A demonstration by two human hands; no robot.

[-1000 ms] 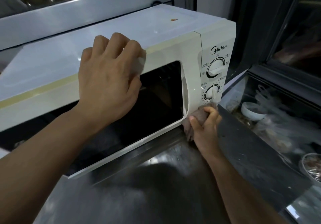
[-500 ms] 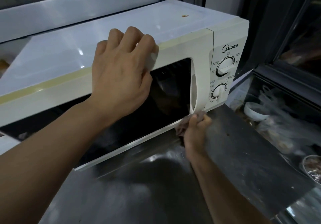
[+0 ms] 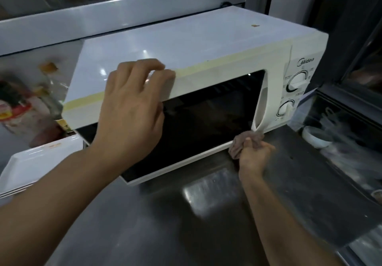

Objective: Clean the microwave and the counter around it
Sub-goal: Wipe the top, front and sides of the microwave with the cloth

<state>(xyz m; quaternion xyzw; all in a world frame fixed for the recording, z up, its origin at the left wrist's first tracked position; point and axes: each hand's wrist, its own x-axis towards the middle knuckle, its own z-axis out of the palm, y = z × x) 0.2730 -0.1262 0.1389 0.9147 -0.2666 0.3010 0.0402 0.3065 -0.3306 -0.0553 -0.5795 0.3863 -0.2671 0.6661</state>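
Now, the white microwave filled the middle of the frame, sitting on the steel counter, door shut. The left hand lay over the door's top edge, fingers loosely bent on the casing and clamped on nothing, steadying the box. Down at lower right of centre, the right hand was bunched tight around a brownish cloth, pressing it to the foot of the door handle. To do this well, I'd judge, the wipe should run up the handle's recess in short firm strokes while the left hand braces hard. An orange speck on the lid, upper right, wasn't wiped yet.
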